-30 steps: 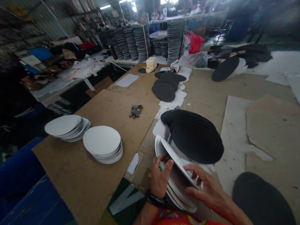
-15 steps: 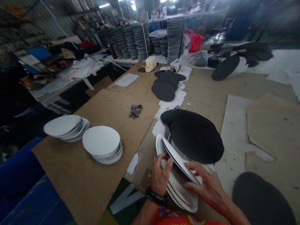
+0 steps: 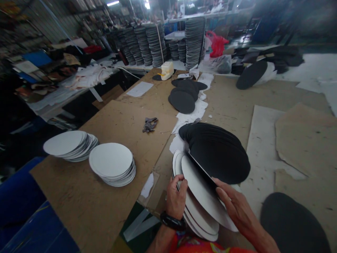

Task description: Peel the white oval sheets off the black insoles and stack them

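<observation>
A stack of white oval pieces [image 3: 201,219] leans at the table's near edge, above my lap. My left hand [image 3: 177,196], with a black band at the wrist, is closed on the left rim of this stack. My right hand [image 3: 231,200] pinches the right edge of a thin disc, white on one face and dark on the other, tilted up beside the black pile. Another white oval [image 3: 204,186] lies between my hands, on top of the stack. Just behind is a fanned pile of black ovals [image 3: 221,154].
Two white disc stacks [image 3: 110,160] [image 3: 64,143] stand on the brown board [image 3: 105,123] at left, near a scrap of dark cloth [image 3: 150,124]. Grey ovals [image 3: 183,100] lie farther back. A dark piece [image 3: 292,221] is at lower right.
The upper disc has turned away from the stack towards the black pile, baring a white oval under it. My right hand has shifted with it, and my left fingers have drawn closer together.
</observation>
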Demonstrator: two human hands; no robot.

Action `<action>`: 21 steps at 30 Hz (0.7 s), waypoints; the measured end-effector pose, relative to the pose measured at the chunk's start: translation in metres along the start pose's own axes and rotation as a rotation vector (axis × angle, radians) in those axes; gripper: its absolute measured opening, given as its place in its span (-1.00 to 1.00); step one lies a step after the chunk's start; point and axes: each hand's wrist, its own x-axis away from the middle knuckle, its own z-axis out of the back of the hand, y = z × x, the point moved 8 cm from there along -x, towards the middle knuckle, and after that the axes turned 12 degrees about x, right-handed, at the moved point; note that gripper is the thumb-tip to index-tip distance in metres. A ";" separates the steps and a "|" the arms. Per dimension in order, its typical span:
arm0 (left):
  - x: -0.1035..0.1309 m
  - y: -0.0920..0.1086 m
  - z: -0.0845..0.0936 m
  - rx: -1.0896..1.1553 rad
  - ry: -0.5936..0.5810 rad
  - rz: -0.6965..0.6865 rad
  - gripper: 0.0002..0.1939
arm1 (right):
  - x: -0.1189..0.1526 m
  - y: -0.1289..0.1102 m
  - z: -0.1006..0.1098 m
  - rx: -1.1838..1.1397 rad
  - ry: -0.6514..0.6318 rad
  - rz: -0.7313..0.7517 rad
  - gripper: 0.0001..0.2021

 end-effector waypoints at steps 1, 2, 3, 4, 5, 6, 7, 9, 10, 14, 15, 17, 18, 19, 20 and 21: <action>0.000 0.000 0.000 -0.002 0.006 -0.003 -0.70 | -0.001 0.002 0.004 0.029 0.034 -0.012 -0.57; 0.000 0.000 0.001 -0.005 0.011 -0.009 -0.70 | -0.003 0.004 0.007 0.058 0.065 -0.025 -0.55; 0.000 0.000 0.001 -0.008 0.015 -0.014 -0.71 | -0.004 0.006 0.009 0.086 0.095 -0.036 -0.53; 0.000 0.001 0.001 -0.013 0.016 -0.018 -0.71 | -0.005 0.008 0.010 0.109 0.123 -0.041 -0.52; 0.000 0.001 0.001 -0.017 0.015 -0.020 -0.70 | -0.006 0.009 0.011 0.124 0.149 -0.039 -0.52; 0.000 0.001 0.001 -0.020 0.011 -0.020 -0.70 | -0.006 0.009 0.012 0.134 0.170 -0.032 -0.52; 0.000 0.000 0.001 -0.019 0.007 -0.017 -0.69 | -0.006 0.009 0.013 0.138 0.188 -0.021 -0.53; 0.000 0.000 0.001 -0.008 0.003 -0.007 -0.67 | -0.006 0.007 0.014 0.137 0.205 0.002 -0.55; 0.000 -0.001 0.001 0.000 0.004 -0.002 -0.67 | -0.006 0.006 0.014 0.132 0.205 0.009 -0.56; 0.001 0.000 0.002 0.030 0.020 0.000 -0.68 | -0.006 0.003 0.018 0.093 0.204 -0.005 -0.57; 0.001 0.000 0.002 0.032 0.020 0.000 -0.67 | -0.006 0.004 0.019 0.081 0.207 -0.011 -0.57; 0.001 -0.001 0.001 0.029 0.012 0.003 -0.66 | -0.006 0.003 0.017 0.067 0.189 -0.011 -0.56; 0.001 -0.001 0.001 0.027 0.009 0.007 -0.66 | -0.005 0.002 0.015 0.062 0.163 -0.001 -0.57; 0.001 -0.002 0.001 0.026 0.007 0.011 -0.65 | -0.004 0.000 0.011 0.055 0.127 0.014 -0.57; 0.001 -0.003 0.001 0.029 0.008 0.014 -0.65 | -0.003 -0.002 0.007 0.046 0.093 0.030 -0.58; 0.000 -0.003 0.002 0.033 0.012 0.016 -0.64 | -0.002 -0.005 0.004 0.033 0.066 0.046 -0.59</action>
